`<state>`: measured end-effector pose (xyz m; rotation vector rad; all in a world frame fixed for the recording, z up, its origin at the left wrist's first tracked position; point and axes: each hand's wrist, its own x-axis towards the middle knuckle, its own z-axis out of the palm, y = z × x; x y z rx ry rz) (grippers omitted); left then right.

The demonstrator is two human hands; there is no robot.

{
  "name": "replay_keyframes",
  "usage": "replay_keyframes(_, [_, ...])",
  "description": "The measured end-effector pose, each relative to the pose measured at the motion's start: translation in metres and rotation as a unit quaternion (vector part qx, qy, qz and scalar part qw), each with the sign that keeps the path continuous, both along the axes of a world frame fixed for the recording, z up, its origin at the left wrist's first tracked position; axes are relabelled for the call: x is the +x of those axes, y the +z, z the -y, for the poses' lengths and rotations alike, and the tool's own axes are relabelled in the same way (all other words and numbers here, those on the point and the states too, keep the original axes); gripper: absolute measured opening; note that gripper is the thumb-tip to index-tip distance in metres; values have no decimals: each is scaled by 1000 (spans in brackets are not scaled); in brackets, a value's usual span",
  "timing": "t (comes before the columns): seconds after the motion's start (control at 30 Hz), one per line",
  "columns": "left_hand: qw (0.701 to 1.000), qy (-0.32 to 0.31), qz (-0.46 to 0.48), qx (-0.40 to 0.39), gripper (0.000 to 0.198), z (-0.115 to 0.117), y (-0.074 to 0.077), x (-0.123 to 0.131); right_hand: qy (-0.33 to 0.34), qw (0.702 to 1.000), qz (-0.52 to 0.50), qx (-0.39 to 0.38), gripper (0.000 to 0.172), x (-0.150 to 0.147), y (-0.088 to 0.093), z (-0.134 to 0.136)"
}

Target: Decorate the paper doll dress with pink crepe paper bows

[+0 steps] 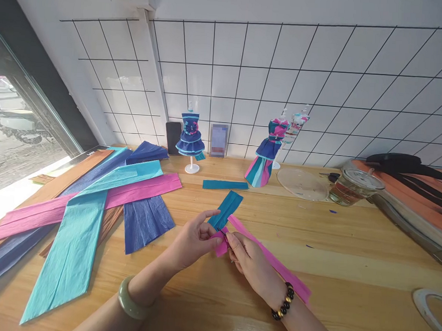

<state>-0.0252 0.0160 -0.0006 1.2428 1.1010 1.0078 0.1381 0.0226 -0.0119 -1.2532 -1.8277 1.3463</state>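
My left hand [194, 241] pinches the near end of a teal crepe paper strip [226, 209] together with a pink crepe paper strip [271, 261]. My right hand [250, 259] is closed on the same joint, its fingertips meeting the left ones over a small dark thing I cannot make out. The pink strip runs back under my right wrist toward the lower right. The teal strip points away from me over the wooden table [350, 253].
Long crepe sheets in light blue [74, 236], pink [137, 193] and dark blue [146, 221] lie at left. Two small dress forms [191, 136] [266, 156], a phone [173, 137], a glass jar [354, 186], a clear lid [302, 184] and a spare teal strip [225, 185] stand behind.
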Motion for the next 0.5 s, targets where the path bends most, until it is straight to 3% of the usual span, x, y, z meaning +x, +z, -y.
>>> replay_keyframes(0.5, [1000, 0, 2, 2, 57, -1, -6, -1, -6, 1000, 10, -7, 49, 0, 3, 2])
